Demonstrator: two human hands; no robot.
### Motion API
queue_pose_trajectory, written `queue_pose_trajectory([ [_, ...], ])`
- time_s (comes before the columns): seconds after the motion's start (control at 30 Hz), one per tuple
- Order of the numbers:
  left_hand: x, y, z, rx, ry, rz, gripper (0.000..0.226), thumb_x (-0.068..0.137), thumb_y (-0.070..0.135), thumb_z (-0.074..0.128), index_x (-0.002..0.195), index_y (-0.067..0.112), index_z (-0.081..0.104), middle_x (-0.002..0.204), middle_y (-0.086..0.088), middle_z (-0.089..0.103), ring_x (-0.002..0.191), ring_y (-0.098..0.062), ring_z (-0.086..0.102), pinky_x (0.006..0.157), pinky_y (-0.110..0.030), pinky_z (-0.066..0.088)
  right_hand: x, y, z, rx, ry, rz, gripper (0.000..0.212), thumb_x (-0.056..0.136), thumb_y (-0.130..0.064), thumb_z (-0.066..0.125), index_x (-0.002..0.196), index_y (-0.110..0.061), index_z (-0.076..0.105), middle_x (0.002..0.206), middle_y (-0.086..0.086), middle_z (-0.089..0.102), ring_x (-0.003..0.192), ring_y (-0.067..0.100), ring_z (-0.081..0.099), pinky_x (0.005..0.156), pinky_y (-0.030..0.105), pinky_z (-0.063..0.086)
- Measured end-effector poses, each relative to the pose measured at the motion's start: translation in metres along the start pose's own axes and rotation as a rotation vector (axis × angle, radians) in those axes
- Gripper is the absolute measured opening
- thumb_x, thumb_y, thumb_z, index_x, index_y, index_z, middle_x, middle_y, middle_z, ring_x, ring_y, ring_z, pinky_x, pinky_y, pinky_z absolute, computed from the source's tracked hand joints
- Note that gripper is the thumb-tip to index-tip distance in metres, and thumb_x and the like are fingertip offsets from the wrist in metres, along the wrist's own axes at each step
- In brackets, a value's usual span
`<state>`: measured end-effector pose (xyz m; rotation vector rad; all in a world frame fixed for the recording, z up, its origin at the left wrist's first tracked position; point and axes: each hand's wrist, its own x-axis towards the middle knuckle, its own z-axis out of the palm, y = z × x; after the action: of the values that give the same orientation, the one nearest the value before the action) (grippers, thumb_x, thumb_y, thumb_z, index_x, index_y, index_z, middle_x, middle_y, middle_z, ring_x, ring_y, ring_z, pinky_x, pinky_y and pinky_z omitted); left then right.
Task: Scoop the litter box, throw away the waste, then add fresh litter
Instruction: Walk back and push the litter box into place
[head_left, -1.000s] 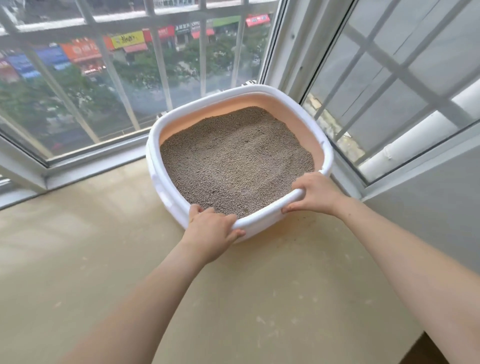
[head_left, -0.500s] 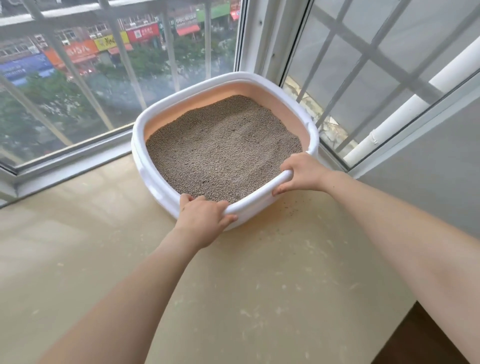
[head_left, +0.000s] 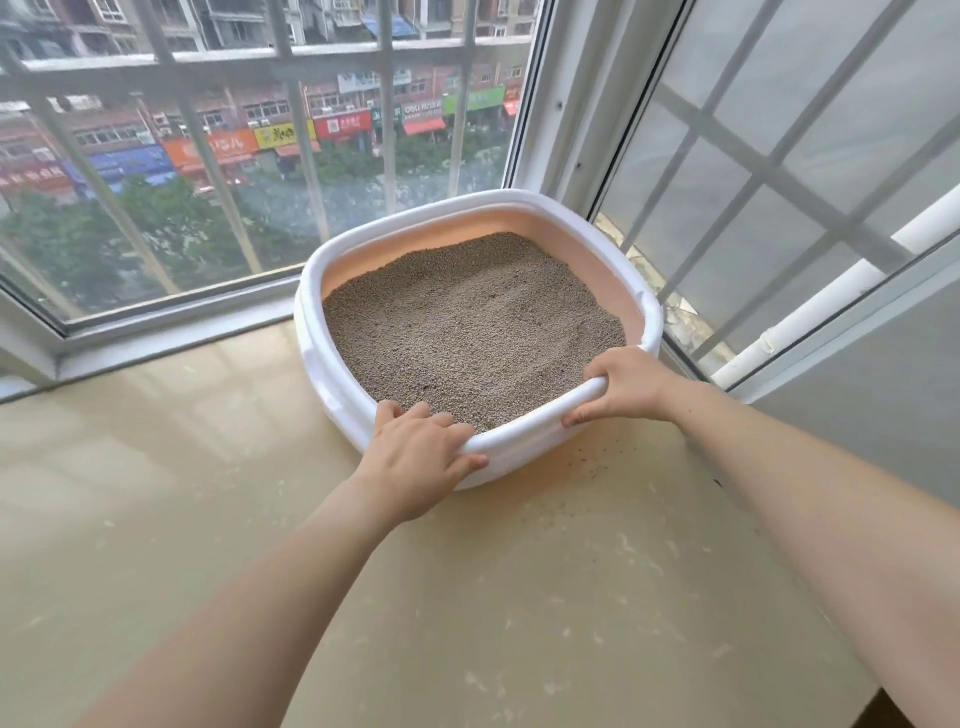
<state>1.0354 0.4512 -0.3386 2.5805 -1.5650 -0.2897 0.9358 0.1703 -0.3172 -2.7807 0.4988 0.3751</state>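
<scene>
White litter box (head_left: 311, 332), grey litter-filled (head_left: 467, 332)

Soft, even daylight comes through the windows (head_left: 260, 156) at the top and right of the frame, so the scene is bright with no hard shadows. The glossy ledge (head_left: 156, 493) carries pale reflections of the panes at left centre. Only a faint shadow sits under the litter box (head_left: 311, 332). The wide lens bows the window bars and stretches the forearms at the lower corners. The street outside looks hazy; the litter (head_left: 467, 322) is sharp.
</scene>
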Motion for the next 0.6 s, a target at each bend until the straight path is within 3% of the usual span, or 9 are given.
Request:
queue_pose_trajectory([
  [0.1,0.001,0.001,-0.002,0.007,-0.022,-0.024,0.043,0.093,0.063,0.029,0.09,0.027,0.052,0.084,0.012,0.047,0.095,-0.015,0.044,0.084,-0.037,0.021,-0.001,-0.001,-0.001,0.001,-0.004,-0.001,0.071,0.045,-0.083,0.066,0.051,-0.02,0.034,0.057,-0.006,0.041,0.056,0.011,0.039,0.052,0.03,0.026],
  [0.27,0.0,0.001,0.004,-0.002,0.049,-0.049,0.04,0.09,0.065,0.032,0.084,0.029,0.049,0.08,0.013,0.05,0.094,-0.014,0.047,0.08,-0.034,0.018,-0.005,-0.001,0.002,-0.049,0.038,-0.039,0.073,0.047,-0.091,0.053,0.054,-0.02,0.038,0.058,-0.005,0.046,0.061,0.014,0.046,0.053,0.03,0.028],
  [0.4,-0.004,0.003,0.012,0.04,0.141,-0.085,0.037,0.088,0.064,0.036,0.098,0.032,0.053,0.094,0.013,0.059,0.1,-0.017,0.047,0.088,-0.037,0.019,-0.011,0.0,0.008,-0.152,0.114,-0.109,0.066,0.06,-0.087,0.05,0.063,-0.021,0.043,0.068,-0.007,0.047,0.075,0.018,0.047,0.063,0.031,0.026],
  [0.5,-0.013,0.021,0.024,0.017,0.376,-0.157,0.034,0.089,0.051,0.053,0.112,0.026,0.055,0.11,0.0,0.056,0.109,-0.026,0.04,0.096,-0.041,0.019,-0.022,-0.002,0.015,-0.28,0.171,-0.127,0.064,0.075,-0.078,0.048,0.099,-0.018,0.057,0.095,-0.002,0.053,0.102,0.025,0.05,0.086,0.034,0.033],
  [0.57,-0.022,0.041,0.031,-0.016,0.536,-0.218,0.036,0.085,0.038,0.056,0.116,0.02,0.056,0.115,-0.009,0.052,0.109,-0.029,0.036,0.095,-0.044,0.024,-0.035,-0.005,0.027,-0.167,0.291,-0.173,0.064,0.085,-0.063,0.053,0.128,-0.015,0.051,0.126,0.004,0.053,0.122,0.025,0.044,0.106,0.037,0.029],
  [0.6,-0.026,0.051,0.035,-0.034,0.601,-0.215,0.036,0.083,0.032,0.057,0.116,0.018,0.056,0.115,-0.01,0.051,0.107,-0.029,0.036,0.093,-0.045,0.028,-0.045,-0.006,0.034,-0.036,0.378,-0.212,0.059,0.088,-0.052,0.056,0.133,-0.014,0.049,0.134,0.004,0.051,0.127,0.024,0.042,0.109,0.037,0.028],
])
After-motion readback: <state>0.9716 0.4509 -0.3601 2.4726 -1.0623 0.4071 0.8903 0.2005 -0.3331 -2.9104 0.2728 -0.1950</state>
